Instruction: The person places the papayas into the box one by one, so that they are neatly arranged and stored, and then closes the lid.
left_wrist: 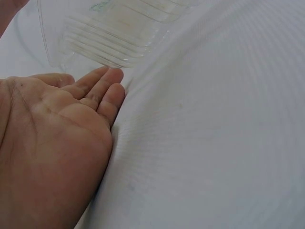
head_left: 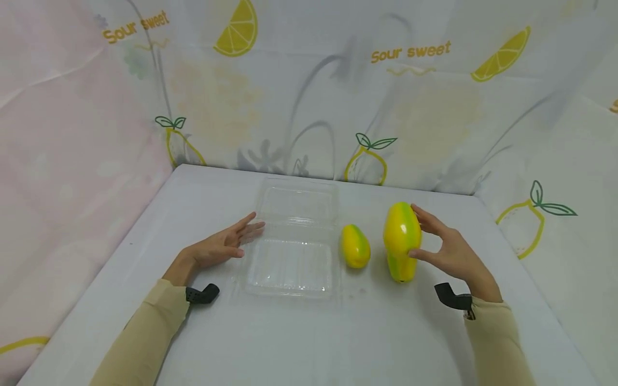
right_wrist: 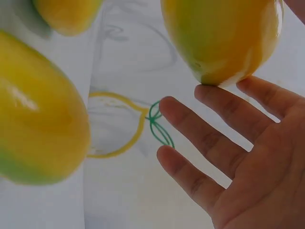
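Note:
My right hand point(head_left: 456, 252) pinches a glossy yellow-green fruit point(head_left: 402, 229), shaped like a mango or papaya, between thumb and fingertips. In the right wrist view this held fruit point(right_wrist: 224, 38) rests against the fingertips, with two fingers spread away from it. Below it in the head view a similar fruit point(head_left: 402, 269) is partly hidden by the held one. A third fruit point(head_left: 355, 246) lies to the left. My left hand point(head_left: 214, 249) lies palm inward with extended fingers beside a clear plastic clamshell box point(head_left: 289, 268). Its fingertips reach the box's left side.
The box's lid point(head_left: 296, 203) is folded back flat, away from me. Everything stands on a white-covered table point(head_left: 309, 343). Behind it hangs a lemon-print cloth point(head_left: 309, 96), with more cloth along both sides.

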The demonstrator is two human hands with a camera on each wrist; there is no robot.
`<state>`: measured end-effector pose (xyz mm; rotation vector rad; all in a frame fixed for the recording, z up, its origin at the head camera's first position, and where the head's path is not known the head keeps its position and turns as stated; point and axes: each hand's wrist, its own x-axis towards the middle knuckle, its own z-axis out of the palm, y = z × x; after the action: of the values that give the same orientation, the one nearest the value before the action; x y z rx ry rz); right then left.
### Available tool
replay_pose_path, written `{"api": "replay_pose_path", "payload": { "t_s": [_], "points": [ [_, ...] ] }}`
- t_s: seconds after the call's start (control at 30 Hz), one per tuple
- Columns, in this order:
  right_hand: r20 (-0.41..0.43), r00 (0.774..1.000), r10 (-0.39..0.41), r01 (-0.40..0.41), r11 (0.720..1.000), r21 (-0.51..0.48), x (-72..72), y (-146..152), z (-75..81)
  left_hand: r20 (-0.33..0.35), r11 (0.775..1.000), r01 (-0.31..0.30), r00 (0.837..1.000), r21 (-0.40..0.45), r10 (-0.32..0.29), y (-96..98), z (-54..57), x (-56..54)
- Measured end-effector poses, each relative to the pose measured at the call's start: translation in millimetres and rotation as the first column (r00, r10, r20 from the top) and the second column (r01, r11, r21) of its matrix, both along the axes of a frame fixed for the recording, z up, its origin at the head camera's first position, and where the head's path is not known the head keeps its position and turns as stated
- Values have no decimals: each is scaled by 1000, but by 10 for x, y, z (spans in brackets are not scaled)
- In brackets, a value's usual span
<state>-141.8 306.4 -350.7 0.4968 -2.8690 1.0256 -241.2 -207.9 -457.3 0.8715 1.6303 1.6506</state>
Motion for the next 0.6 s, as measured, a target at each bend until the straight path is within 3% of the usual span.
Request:
{"api": "replay_pose_path", "payload": {
  "t_s": [0.3, 0.6],
  "points": [
    [-92, 991, 98, -101, 994, -29, 6, -505, -161, 16, 1000, 4, 1000, 9, -4, -4, -20, -9],
    [-82, 984, 160, -167, 982, -85, 37, -1005, -392, 4, 999, 20, 1000, 29, -20, -9, -23, -15]
  ]
}}
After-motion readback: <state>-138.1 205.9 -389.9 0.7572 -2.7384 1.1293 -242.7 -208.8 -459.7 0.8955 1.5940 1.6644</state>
